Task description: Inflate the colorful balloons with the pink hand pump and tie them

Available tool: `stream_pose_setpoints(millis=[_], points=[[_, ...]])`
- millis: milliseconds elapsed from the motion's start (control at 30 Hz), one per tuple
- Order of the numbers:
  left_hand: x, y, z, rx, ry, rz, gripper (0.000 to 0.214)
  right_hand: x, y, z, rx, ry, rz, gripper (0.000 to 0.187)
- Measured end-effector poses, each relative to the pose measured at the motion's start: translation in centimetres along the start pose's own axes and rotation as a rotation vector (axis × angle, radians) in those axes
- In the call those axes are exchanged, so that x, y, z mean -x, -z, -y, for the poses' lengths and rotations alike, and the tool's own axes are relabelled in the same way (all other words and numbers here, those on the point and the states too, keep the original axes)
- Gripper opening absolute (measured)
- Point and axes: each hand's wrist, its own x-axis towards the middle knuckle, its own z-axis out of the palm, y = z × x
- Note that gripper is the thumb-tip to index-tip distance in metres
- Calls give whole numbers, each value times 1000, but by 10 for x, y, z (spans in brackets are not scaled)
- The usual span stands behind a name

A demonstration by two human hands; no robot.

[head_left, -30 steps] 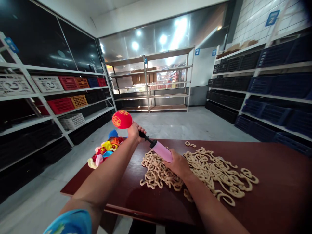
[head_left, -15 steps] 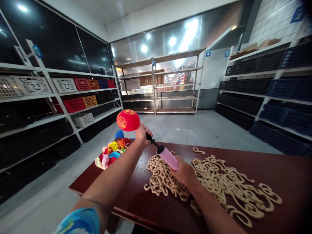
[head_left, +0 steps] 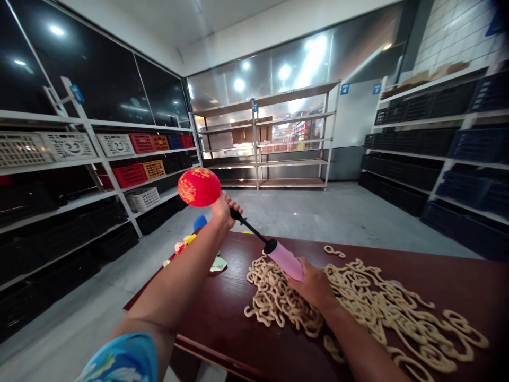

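Note:
My left hand (head_left: pixel 223 209) is closed around the black end of a hand balloon pump, at the neck of a red balloon (head_left: pixel 199 187) with gold print. The balloon is partly inflated and points away to the left. My right hand (head_left: pixel 314 284) grips the pump's pink barrel (head_left: pixel 287 261). Between the hands a long stretch of the black rod (head_left: pixel 254 231) shows. How the balloon's neck sits on the pump is hidden by my left fingers. The pump slants over the dark red table (head_left: pixel 222 323).
Beige curled pieces (head_left: pixel 278 292) lie heaped under and beside the pump, with more spread to the right. Colourful limp balloons (head_left: pixel 189 241) lie at the table's left, partly behind my forearm. Shelves with crates (head_left: pixel 131 175) line both sides; a metal rack (head_left: pixel 290 183) stands at the back.
My hands have drawn apart, so more of the black rod shows. The red balloon has moved up and left and looks somewhat larger. A pale green limp balloon has come into sight beside my left forearm.

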Motion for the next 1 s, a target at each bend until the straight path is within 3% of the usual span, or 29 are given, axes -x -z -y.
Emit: stream_pose_setpoints(millis=[100,167,433,533,633,867,933,1000], points=[[-11,2,-17,3,-22,-9,37,0,-4,-1,20,-29,-10,30],[-13,4,-10,14,-8,-26,37,2,-8,-2,29,-35,-12,28],[24,-5,89,39,179,-15,38,5,-9,-5,36,-22,-15,32],[31,-8,101,43,199,-15,39,4,-5,-4,33,-35,-14,30],[23,-7,84,21,163,5,38,2,-2,-4,40,-31,-21,28],[-16,1,-4,-11,5,-16,33,-3,-4,-9,29,11,-80,37],[-22,3,-14,-6,-16,2,32,-3,-6,-8,28,1,-94,37],[-21,4,-9,5,-18,3,33,-1,-8,-8,29,-12,-97,37]])
